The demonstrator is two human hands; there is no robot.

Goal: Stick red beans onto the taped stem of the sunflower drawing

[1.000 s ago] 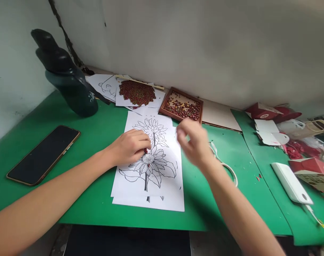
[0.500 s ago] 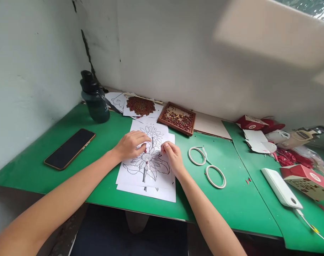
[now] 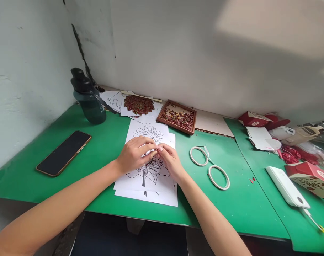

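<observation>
Well, two hands (image 3: 136, 154) (image 3: 172, 163) meet, fingers touching (any grip I cannot tell), over two overlapping sheets (image 3: 151, 184), near one tray (image 3: 175, 127)

The near sheet (image 3: 135, 183) is smooth, matt paper. Beyond it, glossy beans (image 3: 181, 120) fill a satin wooden tray (image 3: 175, 127). Left: glossy phone (image 3: 63, 153) screen, translucent plastic bottle (image 3: 91, 108). Right: smooth plastic power bank (image 3: 286, 185), card box (image 3: 307, 174). The green table (image 3: 244, 206) looks smooth, faintly shiny.
</observation>
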